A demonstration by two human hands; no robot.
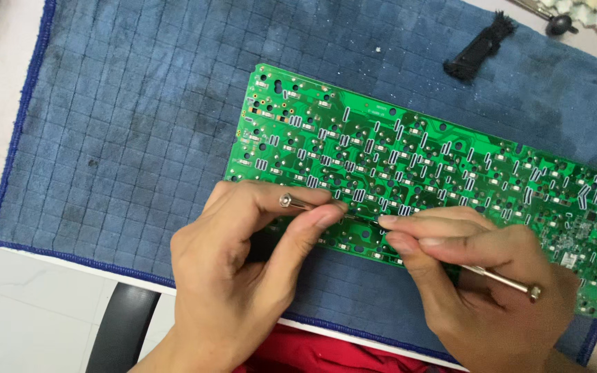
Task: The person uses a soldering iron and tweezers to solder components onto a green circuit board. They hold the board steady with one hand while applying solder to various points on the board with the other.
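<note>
Left hand [243, 266] pinching a thin metal tool [307, 204], right hand [481, 283] gripping a second metal tool [502, 278], tips apparently meeting between them on the green circuit board [409, 148], blue cloth [126, 138] beneath.

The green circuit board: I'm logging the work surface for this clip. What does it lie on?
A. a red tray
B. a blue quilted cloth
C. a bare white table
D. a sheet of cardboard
B: the green circuit board lies flat on a blue quilted cloth that spreads out around it, while the left hand and right hand each hold a thin metal tool at its near edge.
</note>
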